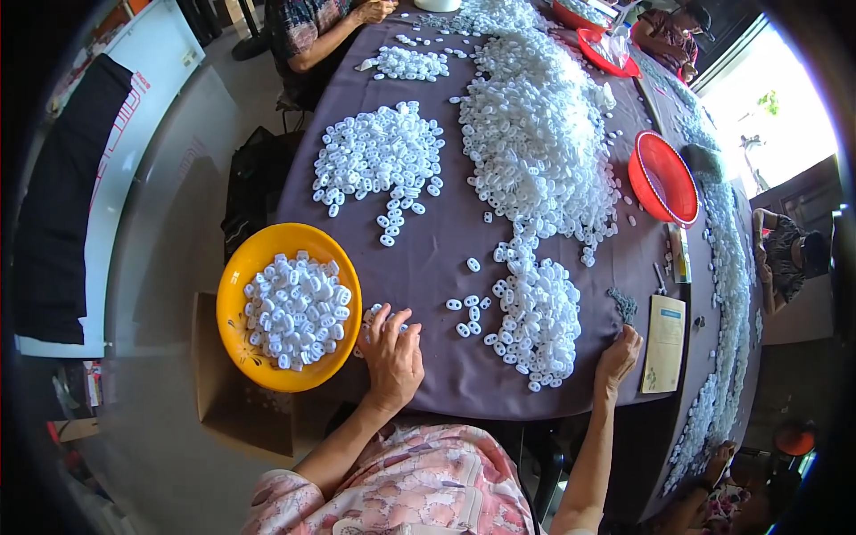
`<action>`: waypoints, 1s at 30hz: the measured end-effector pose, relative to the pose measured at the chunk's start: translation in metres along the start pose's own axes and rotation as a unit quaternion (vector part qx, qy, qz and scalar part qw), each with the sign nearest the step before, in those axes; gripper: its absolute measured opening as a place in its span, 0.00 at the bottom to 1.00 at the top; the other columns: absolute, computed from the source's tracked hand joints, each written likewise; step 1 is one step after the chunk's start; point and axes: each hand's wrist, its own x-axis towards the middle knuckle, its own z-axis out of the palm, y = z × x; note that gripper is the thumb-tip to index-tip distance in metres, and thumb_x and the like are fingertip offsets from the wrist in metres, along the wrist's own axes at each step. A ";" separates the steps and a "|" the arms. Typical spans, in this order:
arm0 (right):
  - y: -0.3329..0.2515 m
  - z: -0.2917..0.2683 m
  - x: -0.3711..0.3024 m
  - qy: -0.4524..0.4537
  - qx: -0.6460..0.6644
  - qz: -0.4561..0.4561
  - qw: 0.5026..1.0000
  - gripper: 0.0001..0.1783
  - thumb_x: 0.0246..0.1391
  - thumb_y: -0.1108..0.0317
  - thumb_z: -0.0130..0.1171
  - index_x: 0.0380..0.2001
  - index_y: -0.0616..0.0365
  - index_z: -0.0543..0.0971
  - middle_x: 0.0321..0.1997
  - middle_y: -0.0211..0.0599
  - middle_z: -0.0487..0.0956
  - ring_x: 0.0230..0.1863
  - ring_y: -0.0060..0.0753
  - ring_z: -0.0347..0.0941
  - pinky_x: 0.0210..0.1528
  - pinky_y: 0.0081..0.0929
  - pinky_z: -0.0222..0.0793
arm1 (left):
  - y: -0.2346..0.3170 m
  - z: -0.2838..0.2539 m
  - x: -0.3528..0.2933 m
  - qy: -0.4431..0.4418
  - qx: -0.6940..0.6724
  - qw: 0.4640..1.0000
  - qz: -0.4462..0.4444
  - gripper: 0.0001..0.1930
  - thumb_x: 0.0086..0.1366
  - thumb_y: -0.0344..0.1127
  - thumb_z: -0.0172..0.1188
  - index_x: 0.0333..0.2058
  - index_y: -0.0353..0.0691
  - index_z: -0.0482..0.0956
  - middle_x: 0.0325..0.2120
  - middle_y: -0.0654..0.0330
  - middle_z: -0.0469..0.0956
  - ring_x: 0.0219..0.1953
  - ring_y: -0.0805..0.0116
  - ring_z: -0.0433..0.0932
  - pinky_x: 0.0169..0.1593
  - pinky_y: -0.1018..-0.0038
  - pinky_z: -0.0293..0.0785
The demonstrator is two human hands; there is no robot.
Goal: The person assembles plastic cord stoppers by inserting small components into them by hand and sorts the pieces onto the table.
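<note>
My left hand (392,361) lies with fingers spread over a few small white pieces (368,323) beside the yellow bowl. The yellow bowl (234,334) holds a heap of white oval plastic pieces with two dark holes each. At the table's right front, my right hand (617,363) is closed, its fingertips pressed together just below a small heap of grey-green parts (624,305). Whatever those fingers pinch is too small to make out. Between my hands lies a pile of white two-hole pieces (539,325), with several loose ones (473,314) to its left.
A large white pile (535,134) runs up the dark tablecloth (437,374); another pile (379,152) sits at left. A red basket (646,178) and a tan booklet (663,343) are at right. Under the bowl stands a cardboard box (241,419). Other people (308,40) sit around.
</note>
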 end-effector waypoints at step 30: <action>0.011 -0.022 -0.007 0.020 0.257 0.043 0.965 0.06 0.58 0.72 0.48 0.35 0.62 0.73 0.34 0.42 0.73 0.34 0.42 0.71 0.36 0.32 0.68 | 0.061 0.060 0.068 -0.056 0.072 0.992 0.090 0.04 0.49 0.30 0.60 0.25 0.44 0.75 0.35 0.64 0.72 0.47 0.61 0.67 0.54 0.48 0.53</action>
